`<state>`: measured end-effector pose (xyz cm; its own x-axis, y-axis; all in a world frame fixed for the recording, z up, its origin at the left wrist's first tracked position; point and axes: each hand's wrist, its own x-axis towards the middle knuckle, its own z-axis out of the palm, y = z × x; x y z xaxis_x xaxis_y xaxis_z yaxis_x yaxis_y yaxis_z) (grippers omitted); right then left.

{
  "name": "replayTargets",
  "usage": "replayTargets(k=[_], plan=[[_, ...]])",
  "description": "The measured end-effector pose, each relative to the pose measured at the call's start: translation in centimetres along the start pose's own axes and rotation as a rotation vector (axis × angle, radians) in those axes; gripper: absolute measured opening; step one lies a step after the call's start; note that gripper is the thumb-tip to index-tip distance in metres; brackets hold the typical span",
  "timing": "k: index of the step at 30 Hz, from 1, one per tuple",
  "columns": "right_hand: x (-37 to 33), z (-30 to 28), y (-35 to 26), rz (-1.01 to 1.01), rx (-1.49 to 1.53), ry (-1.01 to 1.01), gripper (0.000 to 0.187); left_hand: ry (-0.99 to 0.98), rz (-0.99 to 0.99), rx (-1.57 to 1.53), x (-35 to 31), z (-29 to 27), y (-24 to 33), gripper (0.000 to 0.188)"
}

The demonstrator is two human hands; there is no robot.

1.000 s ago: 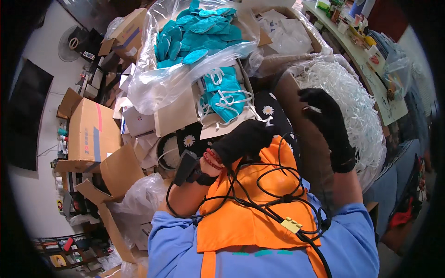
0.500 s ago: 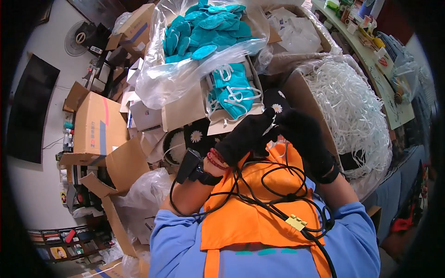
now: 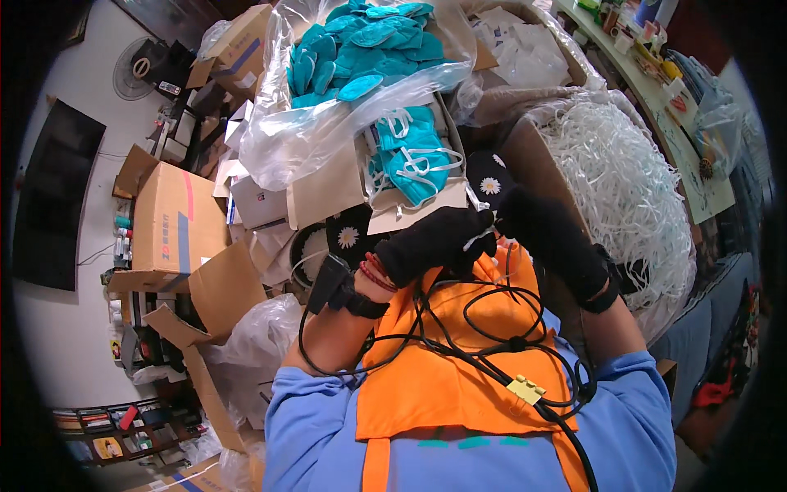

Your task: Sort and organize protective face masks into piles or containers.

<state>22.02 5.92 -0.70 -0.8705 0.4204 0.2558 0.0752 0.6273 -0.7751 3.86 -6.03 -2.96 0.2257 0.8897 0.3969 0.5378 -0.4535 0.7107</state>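
Note:
Both my hands wear black gloves and meet in front of my chest, above an orange apron [image 3: 459, 353]. My left hand [image 3: 438, 242] is closed on a thin white strap [image 3: 474, 240], and part of it pokes out between the fingers. Against its fingertips, my right hand [image 3: 541, 234] is closed in a pinch at the same strap; its fingertips are partly hidden. Just beyond the hands, an open small box [image 3: 393, 220] holds teal face masks [image 3: 418, 164] with white straps. Black daisy-patterned cloth [image 3: 489, 176] lies beside that box.
Behind stands a plastic-lined box [image 3: 270, 139] heaped with teal mask pieces [image 3: 361, 49]. At right, a big carton [image 3: 541, 168] is full of loose white straps [image 3: 615, 180]. Open cardboard boxes [image 3: 184, 221] crowd the left. A black cable [image 3: 492, 385] loops over my apron.
My left hand has lowered and turned flatter, its fingers pointing more to the right. My right hand and forearm have shifted slightly right. The white strap now shows lower, between the left fingers.

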Motion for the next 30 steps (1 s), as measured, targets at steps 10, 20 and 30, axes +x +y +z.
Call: replayTargets(k=[10,20,30], plan=[[-1.0,-0.4,-1.5,0.054,0.066,0.182,0.014,0.053,-0.692,-0.675,0.4,0.0,2.2,0.039],[-1.3,0.2,-1.2,-0.015,0.107,0.201,0.021,0.056,-0.467,-0.583,-0.2,1.0,1.1,0.031],[-1.4,0.5,0.2,-0.068,0.161,0.153,0.021,0.107,-0.855,-1.065,0.8,0.7,3.0,0.03]])
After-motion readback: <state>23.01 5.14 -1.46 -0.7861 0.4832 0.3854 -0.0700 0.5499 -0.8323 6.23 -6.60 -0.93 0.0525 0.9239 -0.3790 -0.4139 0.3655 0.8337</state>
